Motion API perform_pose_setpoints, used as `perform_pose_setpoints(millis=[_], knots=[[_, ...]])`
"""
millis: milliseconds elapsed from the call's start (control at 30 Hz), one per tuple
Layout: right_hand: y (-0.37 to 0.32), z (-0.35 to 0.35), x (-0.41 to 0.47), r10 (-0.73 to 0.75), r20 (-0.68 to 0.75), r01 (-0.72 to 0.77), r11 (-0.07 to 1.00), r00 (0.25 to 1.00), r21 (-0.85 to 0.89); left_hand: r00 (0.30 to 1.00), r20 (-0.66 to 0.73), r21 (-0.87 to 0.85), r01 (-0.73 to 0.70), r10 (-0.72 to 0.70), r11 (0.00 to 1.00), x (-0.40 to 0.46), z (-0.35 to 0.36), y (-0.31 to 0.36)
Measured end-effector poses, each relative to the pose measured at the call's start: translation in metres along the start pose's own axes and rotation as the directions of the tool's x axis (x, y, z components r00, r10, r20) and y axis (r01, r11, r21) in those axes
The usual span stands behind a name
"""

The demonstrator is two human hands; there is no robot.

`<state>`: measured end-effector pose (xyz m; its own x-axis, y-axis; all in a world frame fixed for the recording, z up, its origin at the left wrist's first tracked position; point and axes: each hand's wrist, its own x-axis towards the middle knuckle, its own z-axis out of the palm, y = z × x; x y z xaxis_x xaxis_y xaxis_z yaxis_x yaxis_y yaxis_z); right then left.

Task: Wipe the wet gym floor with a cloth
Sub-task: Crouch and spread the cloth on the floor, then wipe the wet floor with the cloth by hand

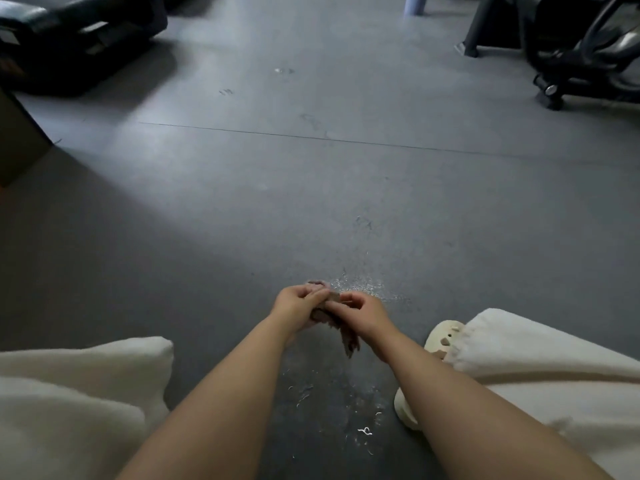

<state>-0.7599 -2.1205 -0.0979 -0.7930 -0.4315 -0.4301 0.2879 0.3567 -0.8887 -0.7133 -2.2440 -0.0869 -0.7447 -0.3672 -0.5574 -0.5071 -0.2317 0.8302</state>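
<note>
Cloth (332,318): a small brownish rag is being held above the floor between both hands, in the lower middle of the head view; one end is bunching up past the left knuckles, the other is hanging down between the wrists.
Left hand (297,304): its fingers are curling round the upper part of the cloth and gripping it.
Right hand (360,311): its fingers are curling in and pinching the cloth from the other side; the two hands are touching or nearly touching over it, and the exact fingertip contact is hard to make out at this size.
Gym floor (311,174): dark grey sheeting with a thin seam is running across the view; glistening wet specks (360,284) are lying just beyond the hands, and more wet marks (332,410) are showing between the forearms.
Legs: loose cream trousers (69,393) are filling both lower corners; a pale clog (443,336) is resting on the floor beside the right forearm.
Surroundings: a dark padded bench (69,32) is standing at the far left, and black exercise equipment (571,53) at the far right.
</note>
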Motion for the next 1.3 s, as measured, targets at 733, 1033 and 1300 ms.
perform_pose_setpoints(millis=[733, 1033, 1300], knots=[[-0.006, -0.109, 0.292, 0.040, -0.498, -0.252, 0.896, 0.866, -0.366, 0.958, -0.032, 0.700, -0.182, 0.285, 0.690, 0.272, -0.006, 0.055], [0.011, -0.095, 0.334, -0.119, -0.683, -0.300, 0.834, 0.721, -0.462, 0.997, 0.071, 0.955, -0.073, 0.018, 0.286, 0.332, -0.007, 0.028], [0.020, -0.053, 0.398, 0.029, -0.314, -0.278, 0.549, 0.949, -0.788, 0.990, 0.137, 0.990, -0.136, -0.040, 0.034, 0.370, 0.004, 0.033]])
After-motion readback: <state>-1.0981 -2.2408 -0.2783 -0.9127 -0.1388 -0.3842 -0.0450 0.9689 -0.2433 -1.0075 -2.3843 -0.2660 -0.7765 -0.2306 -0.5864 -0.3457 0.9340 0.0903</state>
